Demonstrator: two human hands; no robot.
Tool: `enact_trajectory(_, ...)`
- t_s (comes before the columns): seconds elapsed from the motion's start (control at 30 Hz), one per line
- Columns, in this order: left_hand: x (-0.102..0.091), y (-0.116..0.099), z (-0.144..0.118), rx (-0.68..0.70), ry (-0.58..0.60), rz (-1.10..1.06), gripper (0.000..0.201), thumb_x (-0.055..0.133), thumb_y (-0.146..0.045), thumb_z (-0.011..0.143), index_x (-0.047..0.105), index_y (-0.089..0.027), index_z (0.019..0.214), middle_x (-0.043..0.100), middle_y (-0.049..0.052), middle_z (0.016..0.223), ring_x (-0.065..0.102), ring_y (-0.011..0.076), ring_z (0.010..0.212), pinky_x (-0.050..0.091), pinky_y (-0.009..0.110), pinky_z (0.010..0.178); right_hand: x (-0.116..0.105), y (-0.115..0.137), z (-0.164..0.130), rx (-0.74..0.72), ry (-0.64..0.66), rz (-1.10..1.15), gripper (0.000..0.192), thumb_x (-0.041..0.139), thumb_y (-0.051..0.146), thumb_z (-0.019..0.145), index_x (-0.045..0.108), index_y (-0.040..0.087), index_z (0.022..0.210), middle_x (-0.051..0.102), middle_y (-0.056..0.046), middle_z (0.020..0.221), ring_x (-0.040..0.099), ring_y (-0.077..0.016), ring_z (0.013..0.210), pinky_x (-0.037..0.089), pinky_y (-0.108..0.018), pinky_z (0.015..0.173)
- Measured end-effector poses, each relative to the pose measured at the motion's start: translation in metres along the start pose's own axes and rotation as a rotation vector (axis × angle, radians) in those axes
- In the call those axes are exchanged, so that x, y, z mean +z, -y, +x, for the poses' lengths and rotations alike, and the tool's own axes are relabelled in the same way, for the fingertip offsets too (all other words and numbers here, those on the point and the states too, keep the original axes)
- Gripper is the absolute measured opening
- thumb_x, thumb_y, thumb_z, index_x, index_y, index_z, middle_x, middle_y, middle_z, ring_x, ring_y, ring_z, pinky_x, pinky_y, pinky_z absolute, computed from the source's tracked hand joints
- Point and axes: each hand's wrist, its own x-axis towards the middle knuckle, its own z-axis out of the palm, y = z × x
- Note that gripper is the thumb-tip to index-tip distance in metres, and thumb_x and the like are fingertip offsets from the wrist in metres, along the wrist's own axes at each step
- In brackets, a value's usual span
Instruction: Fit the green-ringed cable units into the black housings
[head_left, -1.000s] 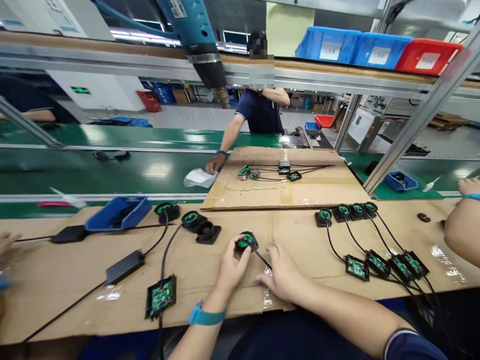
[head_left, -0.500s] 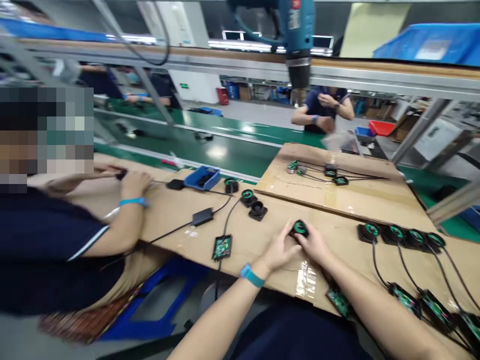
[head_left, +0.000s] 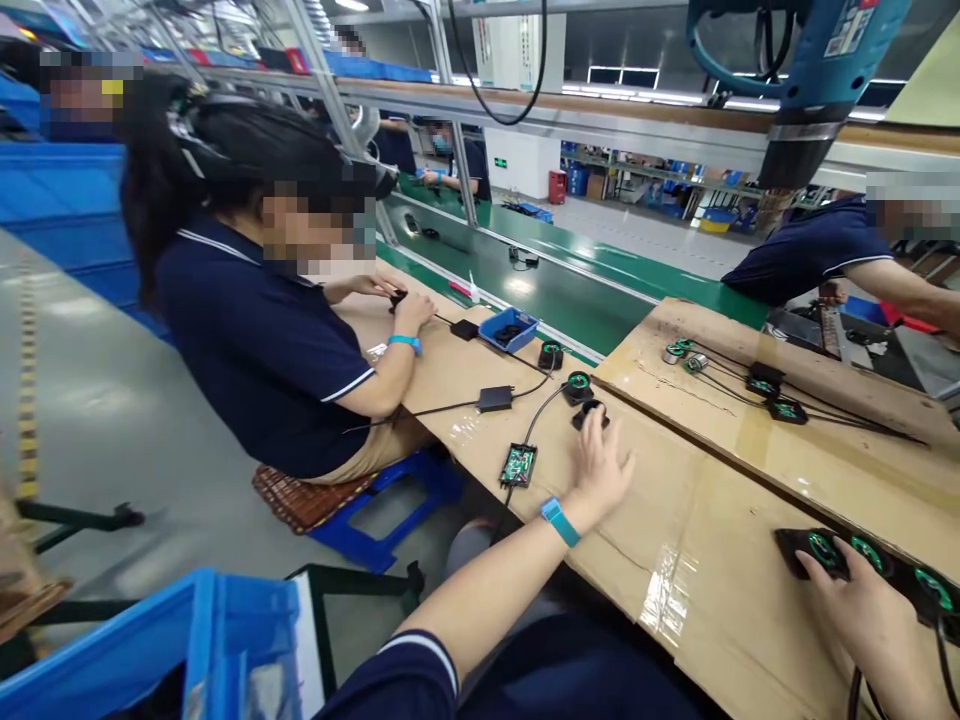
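My left hand (head_left: 600,470) reaches over a small black fan-like housing (head_left: 589,416), its fingers stretched out and the tips at the housing's top edge. Whether they grip it I cannot tell for sure. At the right, my right hand (head_left: 870,600) has thumb and fingers around a black square fan module with a green ring-shaped circuit board (head_left: 823,548), which sits at the near end of a row of similar modules (head_left: 868,553). Beside the loose housing lies another module with a green ring (head_left: 578,386), cabled to an open box with a green circuit board (head_left: 519,464).
On the left, a seated co-worker (head_left: 277,330) handles a small black part. A blue tray (head_left: 508,328) holds black parts. A raised cardboard sheet (head_left: 840,450) carries motors and cabled boards. Overhead hangs a teal power tool (head_left: 814,100). A blue bin (head_left: 202,620) stands lower left.
My view has turned left. My hands, earlier together around one module, have parted: the right is now at the row on the right, the left at the loose black housing.
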Motion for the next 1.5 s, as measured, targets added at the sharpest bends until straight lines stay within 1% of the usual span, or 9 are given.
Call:
enact_trajectory(0.13, 0.001, 0.019, 0.023, -0.131, -0.026, 0.059, 0.058, 0.07, -0.027, 0.084, 0.049, -0.02, 0.139, 0.028, 0.023, 0.155, 0.032, 0.0446, 0.142, 0.036, 0.068, 0.109, -0.019, 0.003, -0.006, -0.032, 0.027, -0.136, 0.071, 0.039, 0.066, 0.089, 0.062, 0.01, 0.127, 0.072, -0.021, 0.103, 0.068, -0.0388, 0.091, 0.054, -0.049, 0.077)
enact_trajectory(0.27, 0.008, 0.02, 0.016, -0.019, 0.017, -0.029, 0.025, 0.068, -0.029, 0.087, 0.06, -0.02, 0.11, 0.041, 0.018, 0.146, 0.044, 0.0368, 0.135, 0.042, 0.058, 0.109, -0.049, 0.038, 0.009, -0.251, -0.207, -0.122, 0.061, 0.043, 0.063, 0.093, 0.066, 0.009, 0.112, 0.067, -0.022, 0.114, 0.061, -0.0376, 0.107, 0.046, -0.049, 0.097)
enact_trajectory(0.37, 0.014, 0.015, 0.005, 0.09, 0.124, -0.166, 0.015, 0.064, -0.028, 0.09, 0.055, -0.021, 0.099, 0.053, 0.014, 0.131, 0.053, 0.0297, 0.127, 0.047, 0.05, 0.105, -0.054, 0.086, 0.051, -0.377, -0.31, 0.043, 0.053, 0.044, 0.057, 0.096, 0.064, 0.011, 0.113, 0.066, -0.02, 0.117, 0.057, -0.0339, 0.111, 0.042, -0.047, 0.101)
enact_trajectory(0.67, 0.029, 0.025, 0.011, 0.067, 0.109, -0.065, 0.052, 0.068, -0.027, 0.082, 0.043, -0.019, 0.128, 0.059, 0.014, 0.117, 0.061, 0.0319, 0.111, 0.052, 0.054, 0.096, -0.008, 0.253, 0.203, -0.322, -0.13, 0.205, 0.052, 0.058, 0.043, 0.093, 0.052, 0.008, 0.131, 0.062, -0.021, 0.126, 0.054, -0.0284, 0.116, 0.039, -0.038, 0.1)
enact_trajectory(0.93, 0.025, 0.017, 0.009, 0.031, 0.208, -0.08, 0.048, 0.07, -0.029, 0.082, 0.045, -0.021, 0.121, 0.058, 0.013, 0.115, 0.059, 0.0303, 0.109, 0.052, 0.051, 0.096, -0.014, 0.283, 0.222, -0.227, 0.018, 0.31, 0.045, 0.049, 0.034, 0.096, 0.055, -0.001, 0.123, 0.065, -0.028, 0.112, 0.063, -0.0285, 0.1, 0.045, -0.034, 0.08)
enact_trajectory(1.1, 0.027, 0.02, 0.013, -0.073, 0.237, -0.154, 0.054, 0.072, -0.029, 0.08, 0.044, -0.019, 0.125, 0.06, 0.014, 0.117, 0.059, 0.0293, 0.11, 0.052, 0.048, 0.096, -0.036, 0.257, 0.181, -0.328, 0.193, 0.264, 0.037, 0.057, 0.041, 0.091, 0.068, 0.009, 0.107, 0.071, -0.018, 0.1, 0.066, -0.0255, 0.089, 0.044, -0.031, 0.073)
enact_trajectory(1.3, 0.03, 0.024, 0.013, -0.174, 0.211, -0.304, 0.049, 0.073, -0.027, 0.079, 0.049, -0.021, 0.122, 0.063, 0.01, 0.115, 0.062, 0.0257, 0.109, 0.052, 0.043, 0.096, -0.056, 0.21, 0.036, -0.622, 0.585, 0.315, 0.025, 0.061, 0.038, 0.089, 0.071, 0.018, 0.099, 0.073, -0.007, 0.094, 0.067, -0.0207, 0.084, 0.047, -0.027, 0.074)
enact_trajectory(1.4, 0.025, 0.025, 0.015, -0.142, 0.231, -0.337, 0.043, 0.073, -0.025, 0.079, 0.053, -0.02, 0.117, 0.065, 0.008, 0.11, 0.063, 0.0247, 0.106, 0.052, 0.043, 0.095, -0.053, 0.205, -0.02, -0.628, 0.558, 0.229, 0.02, 0.056, 0.031, 0.093, 0.07, 0.018, 0.09, 0.072, -0.009, 0.091, 0.067, -0.0219, 0.084, 0.047, -0.029, 0.076)
enact_trajectory(1.5, 0.017, 0.024, 0.01, -0.075, 0.251, -0.363, 0.044, 0.073, -0.023, 0.079, 0.055, -0.021, 0.12, 0.064, 0.008, 0.117, 0.061, 0.025, 0.112, 0.049, 0.044, 0.102, -0.042, 0.202, -0.047, -0.573, 0.402, 0.226, 0.023, 0.055, 0.033, 0.095, 0.068, 0.015, 0.102, 0.07, -0.013, 0.103, 0.066, -0.0251, 0.095, 0.048, -0.033, 0.084)
